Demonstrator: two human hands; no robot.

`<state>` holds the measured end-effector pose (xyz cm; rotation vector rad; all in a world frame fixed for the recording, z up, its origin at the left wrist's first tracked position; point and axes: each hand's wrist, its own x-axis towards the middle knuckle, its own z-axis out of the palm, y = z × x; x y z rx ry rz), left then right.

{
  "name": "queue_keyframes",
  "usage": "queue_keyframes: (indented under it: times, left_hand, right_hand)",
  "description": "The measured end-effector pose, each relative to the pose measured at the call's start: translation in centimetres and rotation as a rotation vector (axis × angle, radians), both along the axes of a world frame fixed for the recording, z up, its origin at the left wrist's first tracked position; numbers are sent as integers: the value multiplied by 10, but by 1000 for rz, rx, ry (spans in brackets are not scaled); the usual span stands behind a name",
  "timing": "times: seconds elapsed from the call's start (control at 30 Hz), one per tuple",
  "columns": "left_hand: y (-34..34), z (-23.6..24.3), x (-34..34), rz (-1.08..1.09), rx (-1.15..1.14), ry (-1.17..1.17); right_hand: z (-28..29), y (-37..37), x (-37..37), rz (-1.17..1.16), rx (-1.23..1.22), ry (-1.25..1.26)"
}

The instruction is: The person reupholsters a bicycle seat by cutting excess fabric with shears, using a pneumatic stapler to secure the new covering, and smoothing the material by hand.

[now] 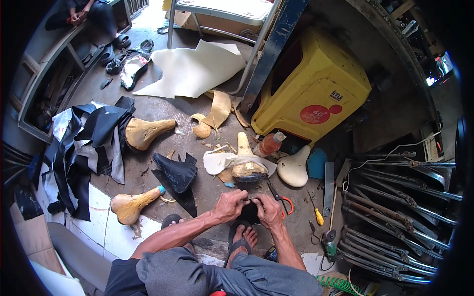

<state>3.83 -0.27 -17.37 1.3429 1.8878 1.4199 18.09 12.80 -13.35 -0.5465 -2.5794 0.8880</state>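
Note:
My left hand (230, 206) and my right hand (267, 209) are close together in front of my knees, fingertips pinched. Between them hangs a small piece of black material (250, 214), its top edge apparently gripped by both; the fingers partly hide it. Just beyond lies a bicycle saddle (247, 167) of bare yellowish foam, with a pale strip across it. Beside my right hand are orange-handled scissors (287, 206). Left of my hands, a black-covered saddle (176, 172) rests on black scraps. Another foam saddle (132, 205) lies near my left forearm, and a cream saddle (294, 167) sits further right.
A yellow plastic stool (316, 84) lies tipped over at the back right. Metal tubes (400, 212) are stacked on the right, near a yellow-handled screwdriver (318, 215). Black and grey fabric scraps (94, 143) pile up at left. A white sheet (190, 69) and a seated person (81, 15) are farther back.

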Motion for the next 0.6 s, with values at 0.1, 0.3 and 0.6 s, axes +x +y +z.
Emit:
queue_keyframes:
  times: [0.1, 0.3, 0.6]
  left_hand:
    - [-5, 16, -2, 3, -87, -145]
    - [-2, 30, -3, -47, -386, -387]
    - [-10, 10, 23, -85, 33, -47]
  right_hand:
    - [2, -4, 1, -62, -156, -49]
    - [3, 20, 1, -252, -840, -447]
    - [-4, 41, -7, -279, -1173, -532]
